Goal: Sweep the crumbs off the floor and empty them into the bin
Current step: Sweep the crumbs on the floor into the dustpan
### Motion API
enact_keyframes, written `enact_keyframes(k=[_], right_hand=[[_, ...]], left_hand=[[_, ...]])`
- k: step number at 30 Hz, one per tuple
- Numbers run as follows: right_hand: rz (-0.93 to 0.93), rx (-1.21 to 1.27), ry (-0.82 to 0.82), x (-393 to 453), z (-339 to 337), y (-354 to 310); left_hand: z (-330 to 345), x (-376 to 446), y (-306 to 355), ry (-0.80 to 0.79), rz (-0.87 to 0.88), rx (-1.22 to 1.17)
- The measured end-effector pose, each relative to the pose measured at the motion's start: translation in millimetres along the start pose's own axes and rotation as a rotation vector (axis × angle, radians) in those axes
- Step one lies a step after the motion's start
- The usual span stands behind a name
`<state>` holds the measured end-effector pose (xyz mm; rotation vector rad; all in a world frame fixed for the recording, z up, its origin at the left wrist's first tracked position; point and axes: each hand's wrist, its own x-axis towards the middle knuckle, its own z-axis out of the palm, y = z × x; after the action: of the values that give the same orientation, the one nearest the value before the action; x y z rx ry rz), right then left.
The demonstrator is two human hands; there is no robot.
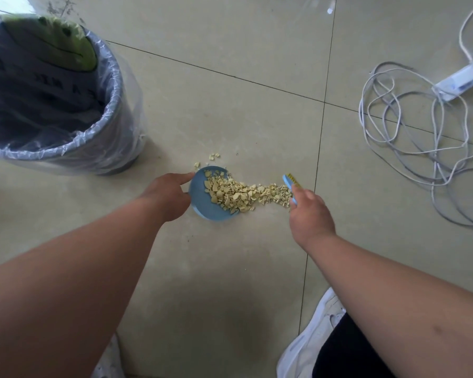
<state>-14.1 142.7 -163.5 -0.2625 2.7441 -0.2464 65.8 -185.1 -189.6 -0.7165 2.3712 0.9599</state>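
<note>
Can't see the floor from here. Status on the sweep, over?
Left hand holds the dustpan flat on the floor. Right hand grips the brush. Crumbs half in the pan, some strays beyond. Bin close, path clear.

Head camera, looking steeply down from above

It faces the tiled floor [230, 110], near enough that both forearms fill the lower frame.

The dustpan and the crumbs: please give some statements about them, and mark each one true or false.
1. The left hand holds the blue dustpan. True.
2. All crumbs lie inside the dustpan. False: some are on the floor.
3. The right hand holds a brush. True.
4. The bin has no liner. False: a clear plastic bag lines it.
</note>
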Motion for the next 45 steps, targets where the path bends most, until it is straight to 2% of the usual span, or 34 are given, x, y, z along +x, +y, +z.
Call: enact_keyframes(k=[12, 22, 28, 33, 45], right_hand=[[-0.169, 0.109, -0.054, -34, 36, -105], [-0.204, 0.203, -0.012, -41, 36, -123], [-0.247, 0.216, 0.024, -35, 12, -123], [-0.224, 0.342, 0.059, -31, -24, -122], [-0.176, 0.444, 0.144, -19, -118, -111]], left_hand=[[7, -5, 0, 0.0, -0.006, -0.017], [6, -24, -5, -0.058, 0.001, -0.253], [2, -34, 5, -0.03, 0.007, -0.342], [-6, -39, 16, -0.017, 0.028, -0.458], [-52, -74, 58, -0.038, 0.05, -0.525]])
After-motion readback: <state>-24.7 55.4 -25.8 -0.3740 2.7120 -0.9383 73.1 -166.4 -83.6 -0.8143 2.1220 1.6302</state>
